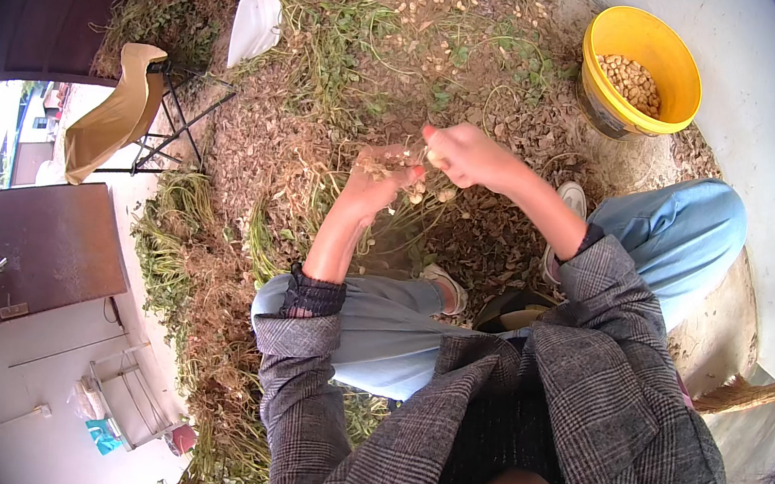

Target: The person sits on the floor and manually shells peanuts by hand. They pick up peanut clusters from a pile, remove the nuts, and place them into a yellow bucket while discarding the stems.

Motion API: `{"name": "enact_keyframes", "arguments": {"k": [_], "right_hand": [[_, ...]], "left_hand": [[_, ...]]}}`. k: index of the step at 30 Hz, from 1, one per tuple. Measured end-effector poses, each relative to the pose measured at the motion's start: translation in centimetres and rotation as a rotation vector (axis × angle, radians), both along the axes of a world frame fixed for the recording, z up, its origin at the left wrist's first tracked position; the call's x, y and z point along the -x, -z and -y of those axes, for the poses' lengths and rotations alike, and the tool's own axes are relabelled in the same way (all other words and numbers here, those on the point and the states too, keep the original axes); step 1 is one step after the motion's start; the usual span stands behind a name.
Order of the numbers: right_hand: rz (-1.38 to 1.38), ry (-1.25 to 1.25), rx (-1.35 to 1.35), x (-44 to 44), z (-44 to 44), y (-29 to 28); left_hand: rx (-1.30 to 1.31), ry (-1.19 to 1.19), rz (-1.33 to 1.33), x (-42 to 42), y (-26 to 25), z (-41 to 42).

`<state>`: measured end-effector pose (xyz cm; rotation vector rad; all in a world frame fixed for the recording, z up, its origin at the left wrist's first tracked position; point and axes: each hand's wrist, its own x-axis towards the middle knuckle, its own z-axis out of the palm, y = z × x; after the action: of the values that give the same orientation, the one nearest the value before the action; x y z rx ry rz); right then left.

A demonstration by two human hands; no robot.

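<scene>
My left hand (374, 185) grips the root end of a peanut plant, with pale pods (417, 193) hanging from the roots beside its thumb. The plant's green stems (403, 231) trail below that hand. Close by on the right, my right hand (471, 156) has its thumb and fingers closed around a peanut pod (435, 157). Whether that pod is still joined to the roots I cannot tell. Both hands are over the leaf-strewn floor in front of my knees.
A yellow bucket (641, 70) partly filled with peanuts stands far right by the white wall. Piled peanut plants (167, 242) line the left side. A folding chair (122, 111) and a white plastic piece (256, 26) stand beyond them. A straw broom (753, 391) lies at right.
</scene>
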<state>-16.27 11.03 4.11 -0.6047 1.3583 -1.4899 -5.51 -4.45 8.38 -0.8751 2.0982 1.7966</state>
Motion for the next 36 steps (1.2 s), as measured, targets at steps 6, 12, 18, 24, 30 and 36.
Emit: {"name": "enact_keyframes", "arguments": {"k": [6,12,18,24,30,36], "right_hand": [[0.241,0.096,0.188,0.7,-1.7,0.4],[-0.775,0.125,-0.152,-3.3,-0.2,-1.6],[-1.062,0.230,-0.073,-3.6,0.9,1.4],[-1.014,0.033,-0.130,-3.2,0.2,0.1],[-0.995,0.030,-0.118,-3.3,0.4,0.3],[-1.018,0.115,-0.112,-3.5,1.0,1.4]], "left_hand": [[-0.072,-0.126,-0.045,0.2,0.2,0.8],[-0.060,-0.223,-0.069,0.3,0.5,0.6],[-0.067,-0.164,-0.096,0.7,0.8,0.7],[-0.062,-0.137,-0.108,0.4,0.8,0.7],[-0.083,-0.192,-0.163,0.4,1.2,0.5],[-0.069,-0.189,-0.156,0.7,0.9,0.3]]}}
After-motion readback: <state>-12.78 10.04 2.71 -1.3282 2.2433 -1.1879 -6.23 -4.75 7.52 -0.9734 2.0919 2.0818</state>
